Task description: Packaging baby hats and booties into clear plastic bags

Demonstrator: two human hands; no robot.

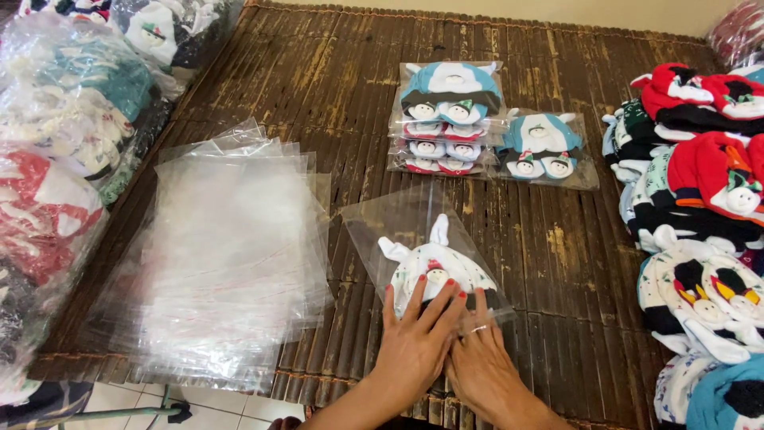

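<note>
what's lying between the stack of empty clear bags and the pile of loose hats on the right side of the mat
In the head view, a white hat in a clear bag lies there, pressed by both hands, left hand and right hand, with bare bamboo mat on either side.

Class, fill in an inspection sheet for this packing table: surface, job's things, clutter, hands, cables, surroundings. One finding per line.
Surface: dark slatted bamboo mat, worn in patches.
Job's things: white knitted hat inside a clear bag; stack of empty bags to its left.
Clutter: bagged hats behind; loose hats piled on the right.
Hands: left hand and right hand press flat on the bag's open end.
Cables: nothing seen.
Surroundings: large plastic sacks of hats on the left; white floor tiles below.
</note>
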